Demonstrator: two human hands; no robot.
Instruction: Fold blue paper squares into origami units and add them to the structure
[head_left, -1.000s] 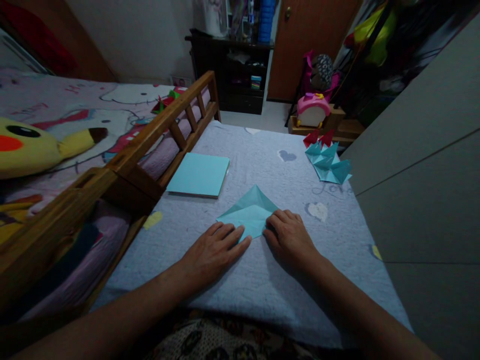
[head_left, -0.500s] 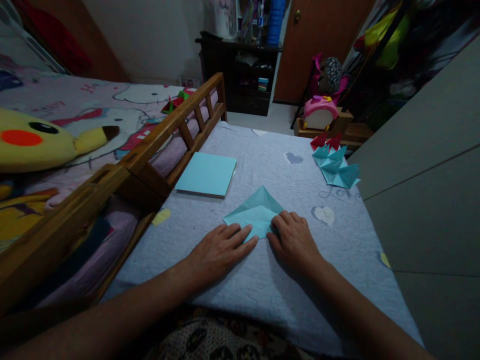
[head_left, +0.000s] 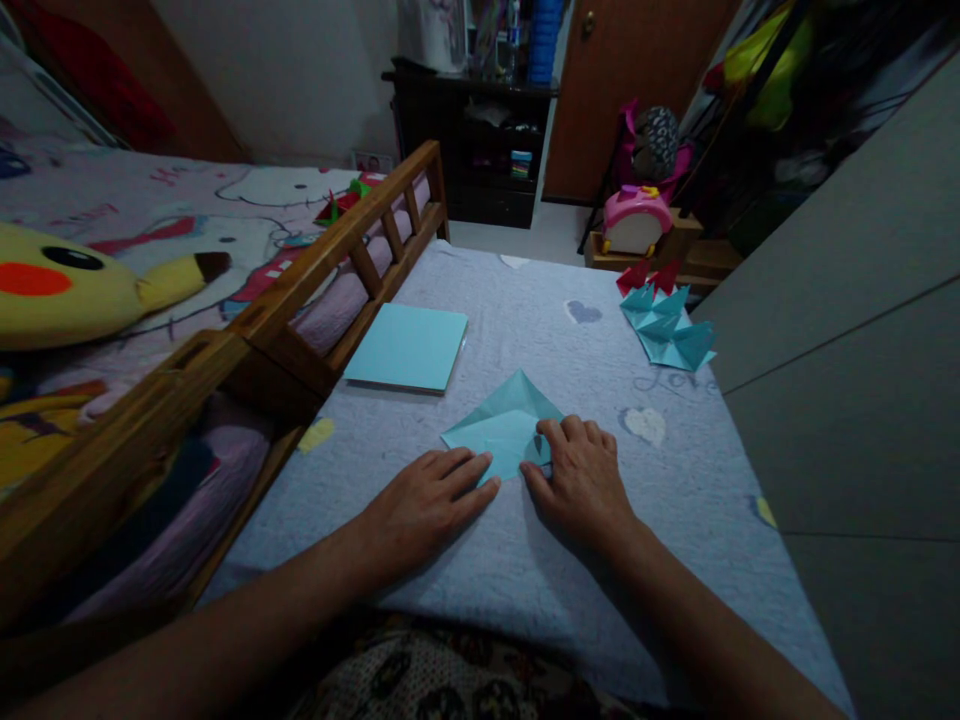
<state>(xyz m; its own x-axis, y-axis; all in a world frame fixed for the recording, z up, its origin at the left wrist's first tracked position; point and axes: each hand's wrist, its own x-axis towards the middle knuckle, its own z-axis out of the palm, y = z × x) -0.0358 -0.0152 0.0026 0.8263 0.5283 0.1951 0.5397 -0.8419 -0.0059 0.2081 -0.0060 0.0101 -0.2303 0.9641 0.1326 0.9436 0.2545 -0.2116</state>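
A light blue folded paper [head_left: 504, 425] lies on the grey-blue bedsheet [head_left: 525, 560] in front of me. My left hand [head_left: 424, 505] rests flat beside it, fingers stretched out, fingertips touching the paper's near left edge. My right hand [head_left: 577, 475] presses on the paper's right corner with curled fingers, and thumb and forefinger pinch a small flap there. A stack of flat blue paper squares [head_left: 409, 347] lies further back on the left.
Several folded blue and red paper pieces [head_left: 664, 320] sit at the far right by the grey cupboard wall [head_left: 847, 330]. A wooden bed rail [head_left: 300, 290] runs along the left, with a yellow plush toy [head_left: 82, 290] behind it. A dark shelf and door stand at the back.
My right hand's fingers have curled in and lifted a small flap at the paper's right corner. The left hand stays flat at the near edge.
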